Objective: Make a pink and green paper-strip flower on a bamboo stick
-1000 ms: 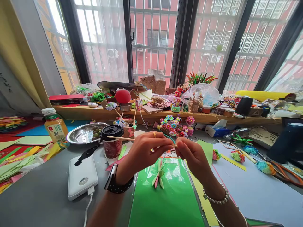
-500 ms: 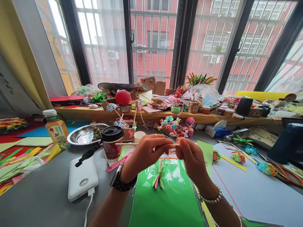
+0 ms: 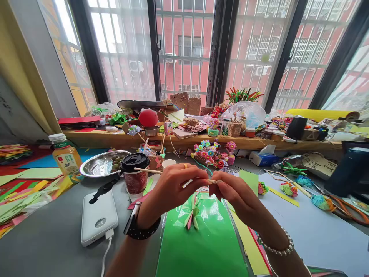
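A thin wooden stick (image 3: 148,170) runs through my left hand (image 3: 180,184), its far end poking out to the left above the coffee cup. My left fingers pinch it near its right end. My right hand (image 3: 236,192) meets the left one there, thumb and fingertips closed on the stick's tip. Both hands hover over a green board (image 3: 201,250). On the board lies a folded paper piece (image 3: 192,217) with green and pink petals, below my hands.
At the left stand a lidded cup (image 3: 135,179), a white power bank (image 3: 99,217), a juice bottle (image 3: 67,157) and a metal plate (image 3: 89,165). Crumpled paper flowers (image 3: 289,189) and orange-handled scissors (image 3: 350,211) lie right. Crafts crowd the sill (image 3: 184,143).
The stick's left end has risen and its right end has dipped, so it now slants. My right hand has turned, its wrist and forearm swinging to the right.
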Available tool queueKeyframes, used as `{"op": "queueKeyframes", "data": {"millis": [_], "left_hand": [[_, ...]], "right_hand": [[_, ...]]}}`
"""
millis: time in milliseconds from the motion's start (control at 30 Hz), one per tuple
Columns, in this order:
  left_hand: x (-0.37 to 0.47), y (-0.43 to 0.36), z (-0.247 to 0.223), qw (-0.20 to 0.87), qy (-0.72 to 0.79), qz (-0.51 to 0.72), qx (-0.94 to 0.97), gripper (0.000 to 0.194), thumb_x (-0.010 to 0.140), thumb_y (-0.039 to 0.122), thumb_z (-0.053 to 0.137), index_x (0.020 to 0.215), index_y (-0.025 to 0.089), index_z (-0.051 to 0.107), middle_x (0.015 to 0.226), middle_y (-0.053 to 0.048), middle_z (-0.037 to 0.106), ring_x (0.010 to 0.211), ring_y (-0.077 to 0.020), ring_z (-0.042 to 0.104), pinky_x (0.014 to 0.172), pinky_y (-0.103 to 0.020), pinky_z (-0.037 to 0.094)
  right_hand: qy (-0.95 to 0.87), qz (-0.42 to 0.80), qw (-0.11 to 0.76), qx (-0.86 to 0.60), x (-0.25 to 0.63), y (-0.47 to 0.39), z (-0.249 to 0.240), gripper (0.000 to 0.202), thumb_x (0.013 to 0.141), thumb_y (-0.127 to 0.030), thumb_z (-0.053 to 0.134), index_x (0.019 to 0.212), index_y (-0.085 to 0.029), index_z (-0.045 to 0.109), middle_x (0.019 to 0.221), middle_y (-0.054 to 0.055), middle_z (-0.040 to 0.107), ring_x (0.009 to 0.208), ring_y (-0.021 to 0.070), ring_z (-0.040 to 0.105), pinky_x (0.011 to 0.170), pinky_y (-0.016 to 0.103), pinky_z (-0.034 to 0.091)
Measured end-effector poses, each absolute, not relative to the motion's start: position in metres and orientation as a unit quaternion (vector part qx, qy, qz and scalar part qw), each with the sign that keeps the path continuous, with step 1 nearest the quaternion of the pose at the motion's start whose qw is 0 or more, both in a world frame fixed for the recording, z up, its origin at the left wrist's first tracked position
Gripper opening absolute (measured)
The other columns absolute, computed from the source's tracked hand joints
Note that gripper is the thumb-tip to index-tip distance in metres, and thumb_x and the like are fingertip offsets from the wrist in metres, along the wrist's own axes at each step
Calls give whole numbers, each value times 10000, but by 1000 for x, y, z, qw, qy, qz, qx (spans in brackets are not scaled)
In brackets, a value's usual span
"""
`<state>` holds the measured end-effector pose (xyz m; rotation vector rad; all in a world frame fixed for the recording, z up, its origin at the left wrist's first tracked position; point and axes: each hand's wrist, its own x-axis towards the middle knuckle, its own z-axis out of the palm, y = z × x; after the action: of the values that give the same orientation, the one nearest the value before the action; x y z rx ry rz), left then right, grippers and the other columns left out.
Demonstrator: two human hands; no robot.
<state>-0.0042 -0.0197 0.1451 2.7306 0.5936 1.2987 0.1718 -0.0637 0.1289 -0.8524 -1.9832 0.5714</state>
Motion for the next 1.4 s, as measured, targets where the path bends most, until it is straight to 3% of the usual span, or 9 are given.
{"op": "queueKeyframes", "data": {"millis": [500, 633, 867, 1100, 1267, 1400], "left_hand": [[-13, -20, 149, -71, 237, 314, 917, 177, 812, 275, 498, 775, 196, 652, 572, 20, 584, 520, -89, 494, 485, -195, 304], [-11, -17, 145, -111, 268, 280, 915, 216, 808, 286, 496, 690, 193, 651, 562, 16, 595, 503, -98, 506, 486, -213, 291], [-9, 3, 135, -95, 319, 236, 913, 206, 806, 284, 495, 720, 210, 667, 660, 5, 669, 584, -117, 578, 515, -209, 296], [-15, 21, 125, 27, 300, 237, 924, 214, 806, 290, 494, 762, 185, 676, 606, 11, 639, 543, -82, 511, 517, -177, 304], [-14, 25, 124, 119, 284, 242, 920, 218, 796, 230, 492, 703, 140, 667, 487, 40, 527, 465, -55, 402, 471, -157, 287], [-15, 25, 125, 217, 290, 223, 905, 286, 821, 270, 443, 640, 127, 613, 429, 58, 446, 413, -48, 368, 438, -149, 292]], "right_hand": [[-836, 283, 325, -338, 172, -52, 124, 208, 912, -239, 248, 807, -201, 423, 725, -21, 432, 651, 102, 398, 605, 219, 347], [-842, 314, 301, -318, 175, -40, 116, 202, 910, -235, 239, 836, -199, 423, 718, -23, 411, 640, 101, 382, 599, 218, 338], [-836, 266, 309, -366, 169, -17, 101, 207, 891, -218, 261, 717, -192, 370, 664, -41, 371, 591, 92, 334, 553, 208, 284], [-827, 246, 318, -393, 164, -11, 95, 210, 866, -206, 282, 673, -191, 363, 609, -55, 352, 554, 86, 327, 525, 209, 246], [-822, 252, 327, -392, 164, -10, 95, 193, 843, -193, 301, 667, -186, 380, 599, -54, 354, 546, 84, 326, 516, 213, 236], [-806, 315, 341, -367, 164, -10, 94, 185, 836, -198, 310, 663, -183, 373, 596, -52, 335, 532, 80, 296, 491, 209, 232]]}}
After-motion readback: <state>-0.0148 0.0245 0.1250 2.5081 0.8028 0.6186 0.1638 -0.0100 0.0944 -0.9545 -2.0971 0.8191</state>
